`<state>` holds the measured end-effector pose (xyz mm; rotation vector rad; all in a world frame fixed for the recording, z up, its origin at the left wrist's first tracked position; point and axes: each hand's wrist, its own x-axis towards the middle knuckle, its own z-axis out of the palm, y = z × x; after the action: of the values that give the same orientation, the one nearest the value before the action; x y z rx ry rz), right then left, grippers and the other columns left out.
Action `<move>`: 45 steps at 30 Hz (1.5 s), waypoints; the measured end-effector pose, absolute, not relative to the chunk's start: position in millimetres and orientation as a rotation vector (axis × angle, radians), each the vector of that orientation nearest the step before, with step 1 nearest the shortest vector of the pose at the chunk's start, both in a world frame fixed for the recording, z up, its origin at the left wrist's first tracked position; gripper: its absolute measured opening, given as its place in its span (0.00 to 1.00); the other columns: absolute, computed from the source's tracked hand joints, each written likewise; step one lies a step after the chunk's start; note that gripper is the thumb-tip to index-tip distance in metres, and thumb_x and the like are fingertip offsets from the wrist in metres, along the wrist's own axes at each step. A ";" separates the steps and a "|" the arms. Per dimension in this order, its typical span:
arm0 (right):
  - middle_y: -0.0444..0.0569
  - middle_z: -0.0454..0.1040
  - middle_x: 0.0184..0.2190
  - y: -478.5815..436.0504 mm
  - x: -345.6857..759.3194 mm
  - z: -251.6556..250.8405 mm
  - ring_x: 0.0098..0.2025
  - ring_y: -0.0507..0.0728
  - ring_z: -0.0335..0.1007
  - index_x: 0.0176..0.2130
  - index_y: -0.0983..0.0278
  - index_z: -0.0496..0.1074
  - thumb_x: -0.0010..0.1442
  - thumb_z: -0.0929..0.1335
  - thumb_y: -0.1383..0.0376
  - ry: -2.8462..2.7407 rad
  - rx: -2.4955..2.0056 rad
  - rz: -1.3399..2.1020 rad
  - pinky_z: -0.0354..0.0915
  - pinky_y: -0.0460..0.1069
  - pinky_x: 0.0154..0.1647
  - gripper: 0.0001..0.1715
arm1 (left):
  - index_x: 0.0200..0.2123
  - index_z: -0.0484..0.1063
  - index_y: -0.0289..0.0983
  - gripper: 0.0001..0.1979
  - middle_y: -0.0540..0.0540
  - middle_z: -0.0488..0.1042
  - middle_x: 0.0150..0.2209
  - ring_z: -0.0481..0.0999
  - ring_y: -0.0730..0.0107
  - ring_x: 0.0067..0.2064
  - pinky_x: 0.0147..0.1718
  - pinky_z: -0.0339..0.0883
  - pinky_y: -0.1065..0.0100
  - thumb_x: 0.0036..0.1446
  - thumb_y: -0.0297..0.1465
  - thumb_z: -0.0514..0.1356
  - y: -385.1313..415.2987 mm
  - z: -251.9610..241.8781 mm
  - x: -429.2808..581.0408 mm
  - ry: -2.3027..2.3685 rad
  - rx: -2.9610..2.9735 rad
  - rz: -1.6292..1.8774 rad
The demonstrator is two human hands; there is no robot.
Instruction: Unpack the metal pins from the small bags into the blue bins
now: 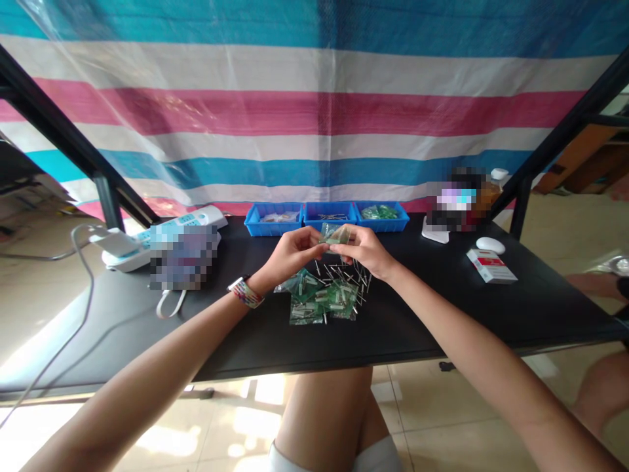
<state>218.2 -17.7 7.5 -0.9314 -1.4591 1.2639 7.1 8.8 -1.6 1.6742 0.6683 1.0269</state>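
Note:
Between my two hands is a small clear-green plastic bag (pixel 334 233), raised above the black table. My left hand (pixel 301 249) pinches its left side, thumb against fingers. On the other side my right hand (pixel 366 248) grips it the same way. What the bag contains is too small to make out. Below my hands lies a pile of green plastic bags (pixel 324 298) with small metal pieces in them. Loose pop rivets (pixel 363 278) are scattered at the pile's right and upper edge, partly hidden by my right hand.
Three blue bins stand at the back: the left bin (pixel 272 228) has pale pieces, the middle bin (pixel 329 213) rivets, the right bin (pixel 403 219) green bags. A power strip (pixel 211 216) lies left; a small box (pixel 491 267) and white mouse (pixel 490 245) lie right. Another person's arm shows far right.

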 end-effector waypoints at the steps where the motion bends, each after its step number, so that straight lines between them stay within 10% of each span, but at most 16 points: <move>1: 0.43 0.74 0.30 -17.6 217.7 6.8 0.25 0.51 0.64 0.36 0.62 0.75 0.48 0.83 0.48 -1.469 -0.937 1.228 0.60 0.48 0.23 0.27 | 0.33 0.73 0.36 0.22 0.50 0.76 0.28 0.75 0.72 0.30 0.31 0.69 0.71 0.56 0.47 0.75 7.5 0.1 6.7 0.697 1.688 1.043; 6: 0.48 0.76 0.34 -21.1 217.8 6.5 0.34 0.56 0.70 0.35 0.61 0.77 0.58 0.78 0.49 -1.637 -0.943 0.798 0.68 0.52 0.35 0.19 | 0.24 0.71 0.36 0.25 0.48 0.74 0.21 0.70 0.73 0.25 0.27 0.64 0.71 0.64 0.48 0.67 2.0 5.8 5.3 0.778 1.773 0.919; 15: 0.55 0.79 0.53 -25.4 223.1 8.9 0.52 0.62 0.77 0.41 0.58 0.84 0.67 0.73 0.61 -1.889 -0.901 0.381 0.74 0.56 0.49 0.08 | 0.38 0.79 0.33 0.20 0.41 0.82 0.35 0.81 0.65 0.34 0.31 0.75 0.68 0.62 0.47 0.69 10.1 -1.8 7.6 0.623 1.426 0.916; 19: 0.55 0.75 0.62 -25.8 221.6 7.7 0.50 0.60 0.77 0.53 0.58 0.82 0.65 0.69 0.65 -1.810 -0.867 0.552 0.77 0.56 0.51 0.19 | 0.40 0.80 0.34 0.18 0.46 0.81 0.34 0.79 0.69 0.33 0.29 0.72 0.70 0.57 0.43 0.74 11.4 0.4 6.2 0.692 1.445 1.003; 27: 0.48 0.78 0.37 -17.3 217.5 2.4 0.35 0.56 0.76 0.46 0.63 0.76 0.53 0.80 0.49 -1.386 -0.904 1.224 0.79 0.51 0.32 0.29 | 0.41 0.77 0.34 0.22 0.48 0.80 0.30 0.78 0.70 0.30 0.30 0.72 0.70 0.55 0.45 0.75 11.1 1.7 7.2 0.694 1.567 1.022; 34: 0.45 0.78 0.35 -16.5 212.4 -0.3 0.35 0.55 0.76 0.40 0.62 0.76 0.50 0.81 0.48 -1.347 -0.892 1.274 0.79 0.50 0.31 0.27 | 0.41 0.70 0.37 0.23 0.50 0.78 0.29 0.79 0.70 0.29 0.29 0.73 0.71 0.57 0.45 0.75 8.8 0.9 8.3 0.674 1.569 1.028; 45: 0.63 0.80 0.50 28.3 314.3 -2.7 0.53 0.69 0.76 0.48 0.64 0.82 0.71 0.66 0.54 -1.608 -1.498 -0.206 0.72 0.63 0.59 0.21 | 0.42 0.71 0.37 0.15 0.51 0.77 0.28 0.78 0.72 0.27 0.28 0.71 0.71 0.62 0.41 0.65 10.8 6.0 2.6 0.701 1.575 1.029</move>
<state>314.3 28.3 -2.7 -1.4979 -1.6083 -0.2055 2.6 10.8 6.0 1.5753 0.7010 1.0287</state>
